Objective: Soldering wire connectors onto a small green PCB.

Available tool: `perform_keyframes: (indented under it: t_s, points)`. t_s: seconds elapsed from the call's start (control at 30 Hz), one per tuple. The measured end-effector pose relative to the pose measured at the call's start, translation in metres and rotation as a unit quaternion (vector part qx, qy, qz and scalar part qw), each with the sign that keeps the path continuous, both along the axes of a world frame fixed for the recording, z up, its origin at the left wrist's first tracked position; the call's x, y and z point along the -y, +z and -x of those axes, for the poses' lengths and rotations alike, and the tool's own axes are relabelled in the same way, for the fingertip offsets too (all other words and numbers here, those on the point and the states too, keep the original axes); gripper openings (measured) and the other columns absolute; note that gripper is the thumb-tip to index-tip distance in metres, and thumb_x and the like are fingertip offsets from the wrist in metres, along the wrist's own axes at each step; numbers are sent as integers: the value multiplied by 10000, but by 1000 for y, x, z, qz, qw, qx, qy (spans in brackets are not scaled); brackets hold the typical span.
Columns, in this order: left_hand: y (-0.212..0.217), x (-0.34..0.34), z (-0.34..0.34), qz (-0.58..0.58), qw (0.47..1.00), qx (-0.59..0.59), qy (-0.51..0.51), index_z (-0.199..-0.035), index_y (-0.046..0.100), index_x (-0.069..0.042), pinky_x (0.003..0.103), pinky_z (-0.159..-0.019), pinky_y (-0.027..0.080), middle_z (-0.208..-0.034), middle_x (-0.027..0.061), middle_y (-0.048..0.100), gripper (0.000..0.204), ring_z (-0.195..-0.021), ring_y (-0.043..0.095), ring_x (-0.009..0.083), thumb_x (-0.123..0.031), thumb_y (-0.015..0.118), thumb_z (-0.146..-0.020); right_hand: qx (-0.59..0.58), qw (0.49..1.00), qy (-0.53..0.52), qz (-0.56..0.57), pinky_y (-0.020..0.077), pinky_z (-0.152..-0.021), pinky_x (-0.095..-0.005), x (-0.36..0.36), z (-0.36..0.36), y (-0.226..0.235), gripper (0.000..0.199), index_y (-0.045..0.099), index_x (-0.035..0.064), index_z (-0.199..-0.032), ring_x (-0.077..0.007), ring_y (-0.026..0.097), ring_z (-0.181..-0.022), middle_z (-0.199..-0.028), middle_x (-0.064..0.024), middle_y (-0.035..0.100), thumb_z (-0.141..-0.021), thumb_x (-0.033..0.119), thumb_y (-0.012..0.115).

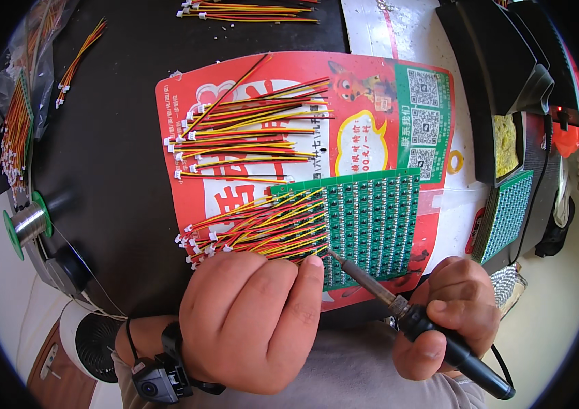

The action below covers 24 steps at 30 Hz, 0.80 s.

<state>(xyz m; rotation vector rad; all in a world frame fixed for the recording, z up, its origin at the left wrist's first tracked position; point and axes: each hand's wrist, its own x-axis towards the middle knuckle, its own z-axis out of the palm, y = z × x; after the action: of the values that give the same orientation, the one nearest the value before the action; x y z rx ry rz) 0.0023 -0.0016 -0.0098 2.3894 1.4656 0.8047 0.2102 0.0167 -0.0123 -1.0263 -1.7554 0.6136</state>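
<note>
My right hand [463,317] grips a black-handled soldering iron [433,327]. Its metal tip points up and left, meeting a green circuit board panel [375,228] beside the last wires in its row. My left hand [252,320] is closed, index fingertip just left of the iron tip; whatever it pinches is hidden under the fingers. Red, black and yellow wire leads [255,232] with white plugs run from the panel's left part out to the left, partly covered by that hand. More loose wire leads [255,136] lie above the panel on a red printed sheet [433,88].
A spool of solder wire [29,223] stands at left, its strand running toward my left arm. Wired boards [17,136] and a plastic bag [54,41] lie far left. At right are stacked green panels [504,218], a yellow sponge [506,146] and a yellow ring [455,162].
</note>
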Motion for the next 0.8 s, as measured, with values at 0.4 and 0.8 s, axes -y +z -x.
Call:
perform_keyframes:
  t_s: [0.4, 0.8]
  points:
    - [1, -1, -1, -12, 1000, -3, 1, -891, 708, 36, 339, -527, 491, -798, 93, 604, 215, -700, 589, 231, -54, 712, -696, -2, 1000, -9, 21, 306, -477, -298, 2, -1, 6, 258, 501, 48, -917, -131, 410, -523, -634, -32, 424, -917, 288, 595]
    - [2, 1, 0, 20, 1000, 9, 7, -927, 711, 38, 336, -544, 497, -814, 97, 608, 240, -718, 591, 245, -63, 704, -710, 0, 999, 25, 32, 271, -476, -303, 1, -4, 3, 282, 510, 37, -885, -131, 398, -528, -624, -22, 408, -895, 289, 636]
